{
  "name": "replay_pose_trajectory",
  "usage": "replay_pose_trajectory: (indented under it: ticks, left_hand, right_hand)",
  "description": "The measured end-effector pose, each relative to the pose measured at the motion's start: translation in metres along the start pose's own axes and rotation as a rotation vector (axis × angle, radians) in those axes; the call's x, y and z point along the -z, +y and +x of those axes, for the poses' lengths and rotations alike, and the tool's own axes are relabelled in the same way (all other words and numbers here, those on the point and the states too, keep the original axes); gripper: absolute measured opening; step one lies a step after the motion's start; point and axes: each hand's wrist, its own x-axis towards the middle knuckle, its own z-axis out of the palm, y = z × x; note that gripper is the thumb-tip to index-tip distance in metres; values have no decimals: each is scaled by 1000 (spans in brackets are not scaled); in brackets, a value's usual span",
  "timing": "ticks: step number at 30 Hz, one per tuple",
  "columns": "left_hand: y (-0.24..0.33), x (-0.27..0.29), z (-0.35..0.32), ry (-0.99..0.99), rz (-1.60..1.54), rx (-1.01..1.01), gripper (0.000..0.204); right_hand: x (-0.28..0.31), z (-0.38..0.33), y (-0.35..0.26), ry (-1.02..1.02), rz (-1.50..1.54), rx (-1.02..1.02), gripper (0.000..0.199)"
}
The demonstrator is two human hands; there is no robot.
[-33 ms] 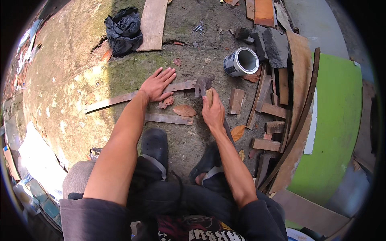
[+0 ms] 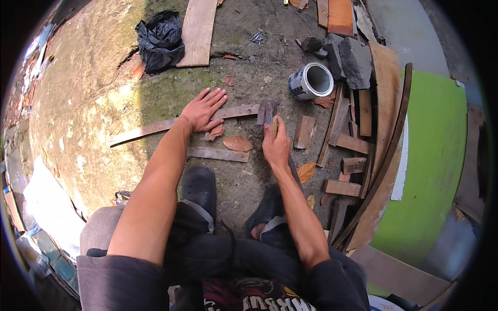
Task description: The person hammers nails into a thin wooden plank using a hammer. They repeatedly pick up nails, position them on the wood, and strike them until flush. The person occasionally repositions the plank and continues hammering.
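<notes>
**Left palm flat on a wood strip, right fist around a hammer**

Far to the left of our left hand (image 2: pixel 201 110) the ground is bare concrete with moss. Beyond this hand, further from us, lies a crumpled black plastic bag (image 2: pixel 160 40), and beside the bag a wide plank (image 2: pixel 197 31).

Our left hand is open, fingers spread, and it presses flat on a long thin wood strip (image 2: pixel 155 127) that runs from left to right under the palm. Just near the hand, on our side, there are dry leaves (image 2: pixel 237 143) and a second, shorter strip (image 2: pixel 218 154).

Our right hand (image 2: pixel 276 146) is closed in a fist around the handle of a claw hammer (image 2: pixel 267 111). The metal head is just beyond the knuckles and it is at the right end of the long strip; we cannot tell if it touches the strip.

To the right of this hand lies a small wood block (image 2: pixel 304 131). Beyond it stands an open paint can (image 2: pixel 310 81), and further right a pile of wood offcuts (image 2: pixel 358 140) lies next to a green board (image 2: pixel 433 150).
</notes>
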Motion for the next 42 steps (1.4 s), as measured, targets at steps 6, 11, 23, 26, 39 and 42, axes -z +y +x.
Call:
replay_pose_trajectory:
  ticks: [6,11,23,26,39,42]
  left_hand:
    - [5,-2,7,-1,-4,6,79]
    - [7,0,5,-12,17,-4,73]
    - [27,48,15,-46,-236,219,49]
    - [15,76,13,-99,-219,255,45]
    - [71,155,60,312,-91,250,46]
    - [83,174,66,332,-71,244,47]
  right_hand:
    - [0,-11,28,21,317,-225,35]
    - [-6,-17,29,-71,316,-313,36]
    - [-6,-41,76,-321,526,-637,59]
    - [-4,-26,41,-577,208,-687,68]
    - [86,83,-75,43,219,229,30]
    - [91,92,-81,112,98,237,32]
